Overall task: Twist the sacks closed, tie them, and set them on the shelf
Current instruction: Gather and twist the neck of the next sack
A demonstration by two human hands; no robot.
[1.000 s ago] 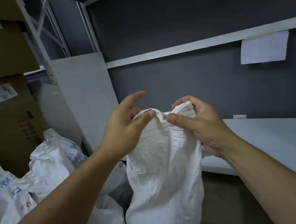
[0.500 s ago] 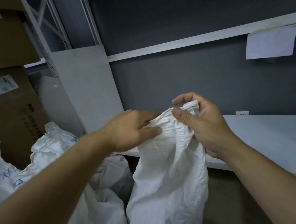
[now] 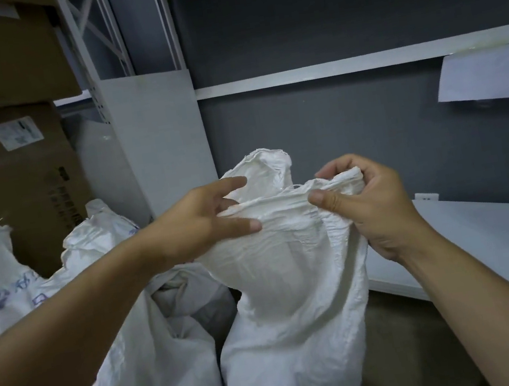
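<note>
A white woven sack (image 3: 291, 313) stands upright in the middle of the floor, its mouth spread partly open. My right hand (image 3: 367, 205) pinches a gathered fold of the rim between thumb and fingers at the right side. At the rim's left side my left hand (image 3: 207, 219) has its thumb on the near edge and fingers reaching over the mouth; a firm hold is not certain. A flap of the far rim sticks up between the hands. The white shelf (image 3: 491, 240) runs low on the right, behind the sack.
Several other white sacks (image 3: 101, 281), some with blue print, slump at the left. Brown cardboard boxes (image 3: 10, 156) are stacked behind them. A white panel (image 3: 158, 134) leans on the shelf frame. A paper sheet (image 3: 486, 75) hangs from the upper shelf rail.
The sack's mouth was bunched tight between both hands; now it is spread wider, with a flap standing up. My left hand shifted left along the rim. The right hand kept its hold.
</note>
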